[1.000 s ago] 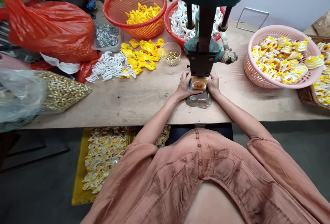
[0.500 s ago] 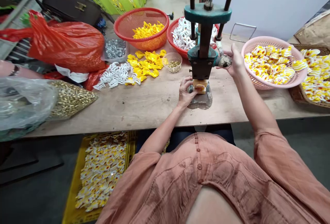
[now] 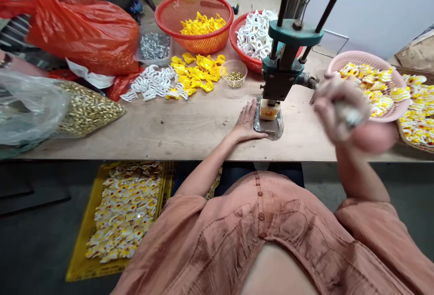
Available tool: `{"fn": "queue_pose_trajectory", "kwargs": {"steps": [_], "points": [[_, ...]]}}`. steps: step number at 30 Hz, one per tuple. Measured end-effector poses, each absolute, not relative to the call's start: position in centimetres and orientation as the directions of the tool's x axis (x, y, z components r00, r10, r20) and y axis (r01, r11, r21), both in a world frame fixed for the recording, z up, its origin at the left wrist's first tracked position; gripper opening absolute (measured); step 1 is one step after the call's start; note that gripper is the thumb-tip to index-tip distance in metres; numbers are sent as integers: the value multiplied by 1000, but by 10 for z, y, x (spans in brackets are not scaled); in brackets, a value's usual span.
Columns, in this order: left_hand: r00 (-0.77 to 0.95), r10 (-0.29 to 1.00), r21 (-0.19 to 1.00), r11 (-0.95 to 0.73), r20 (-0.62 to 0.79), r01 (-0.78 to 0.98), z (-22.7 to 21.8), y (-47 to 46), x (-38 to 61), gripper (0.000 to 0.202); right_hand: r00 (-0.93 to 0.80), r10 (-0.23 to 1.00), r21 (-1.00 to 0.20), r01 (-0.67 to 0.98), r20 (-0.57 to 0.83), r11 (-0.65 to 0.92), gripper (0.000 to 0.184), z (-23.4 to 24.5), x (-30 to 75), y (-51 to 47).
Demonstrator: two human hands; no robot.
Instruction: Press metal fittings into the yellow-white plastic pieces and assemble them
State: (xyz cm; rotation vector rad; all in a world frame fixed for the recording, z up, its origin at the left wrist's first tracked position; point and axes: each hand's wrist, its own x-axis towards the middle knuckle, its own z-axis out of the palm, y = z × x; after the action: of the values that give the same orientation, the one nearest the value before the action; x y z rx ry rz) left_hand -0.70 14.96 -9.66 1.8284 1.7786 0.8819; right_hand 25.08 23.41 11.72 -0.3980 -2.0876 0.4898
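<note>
Judging by the stock, work is midway: one pink basket (image 3: 393,114) of joined-looking pieces stands beyond the right fingers, while loose yellow parts (image 3: 200,77) and white strips (image 3: 151,83), too many to count, remain beyond the left ones. One block (image 3: 269,112) sits right of the left hand (image 3: 247,124), fingers spread, under one press (image 3: 278,75). The right hand (image 3: 330,105) is blurred; its grip I cannot tell.

Press (image 3: 280,84) on table (image 3: 190,127); cup (image 3: 233,63) left of press; crate (image 3: 98,270) below table
</note>
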Motion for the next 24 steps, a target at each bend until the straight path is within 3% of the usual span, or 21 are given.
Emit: {"fn": "queue_pose_trajectory", "kwargs": {"steps": [2, 5, 9, 13, 15, 18, 20, 22, 23, 24], "points": [[-40, 989, 692, -72, 145, 718, -94, 151, -5, 166, -496, 294, -309, 53, 817, 950, 31, 64, 257, 213], [-52, 985, 674, -72, 162, 735, -92, 152, -3, 165, -518, 204, -159, 131, 831, 979, 34, 11, 264, 212], [-68, 986, 663, -53, 155, 747, -92, 153, -1, 164, -682, 199, -128, 155, 703, 980, 36, -4, 273, 225], [-89, 983, 654, -38, 160, 755, -93, 154, 0, 164, -542, 244, -168, 187, 804, 968, 41, -7, 271, 218], [-90, 984, 652, -35, 157, 757, -92, 153, -1, 164, -568, 229, -160, 171, 790, 972, 46, 4, 268, 212], [-85, 987, 697, -35, 137, 716, -89, 149, -5, 160, -632, 282, -260, 130, 722, 957, 57, 58, 260, 214], [-119, 981, 767, -43, 154, 640, -86, 149, -6, 147, -493, 383, -418, 43, 781, 907, 59, 108, 245, 233], [-197, 952, 821, -84, 233, 565, -83, 153, -5, 120, -220, 561, -591, -106, 798, 799, 38, 149, 219, 270], [-241, 928, 831, -113, 285, 544, -81, 156, -3, 103, -176, 634, -658, -176, 753, 732, 19, 162, 203, 292], [-281, 901, 833, -137, 330, 536, -79, 159, 0, 84, -245, 704, -746, -205, 666, 634, 9, 169, 187, 315]]}}
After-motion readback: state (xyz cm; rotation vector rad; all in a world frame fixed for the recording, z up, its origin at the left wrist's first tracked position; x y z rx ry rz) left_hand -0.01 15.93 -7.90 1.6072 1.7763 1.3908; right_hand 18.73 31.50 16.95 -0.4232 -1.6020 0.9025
